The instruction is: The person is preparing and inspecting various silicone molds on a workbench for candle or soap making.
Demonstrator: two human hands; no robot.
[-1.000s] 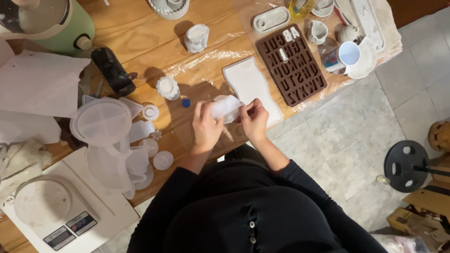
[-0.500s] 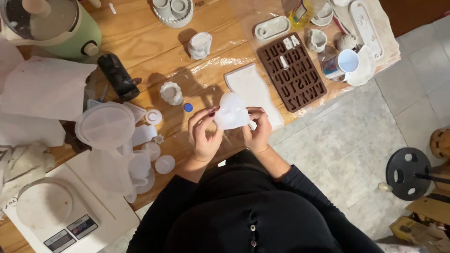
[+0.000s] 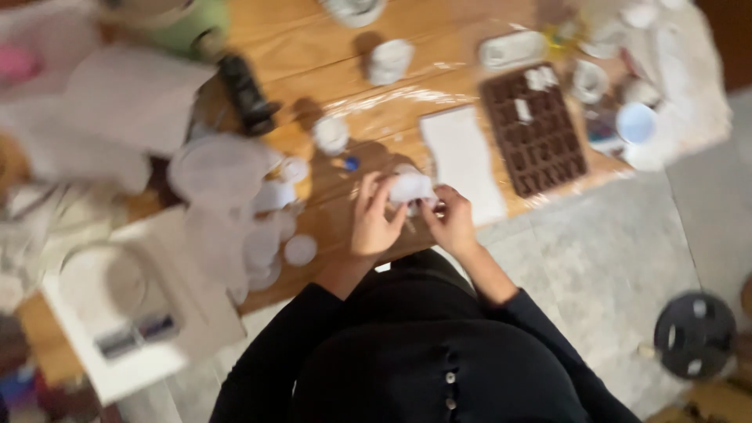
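Bare wood (image 3: 337, 215) apparently between cups (image 3: 270, 227) and white mould (image 3: 462, 160).

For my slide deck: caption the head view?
Both hands, left and right, hold a small white piece above a cluttered wooden table.

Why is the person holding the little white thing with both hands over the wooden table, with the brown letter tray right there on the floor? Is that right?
Almost. The brown letter tray is not on the floor: it lies on the wooden table, just right of a white slab, as the head view shows. The rest holds: the left hand and the right hand hold the little white thing over the table.
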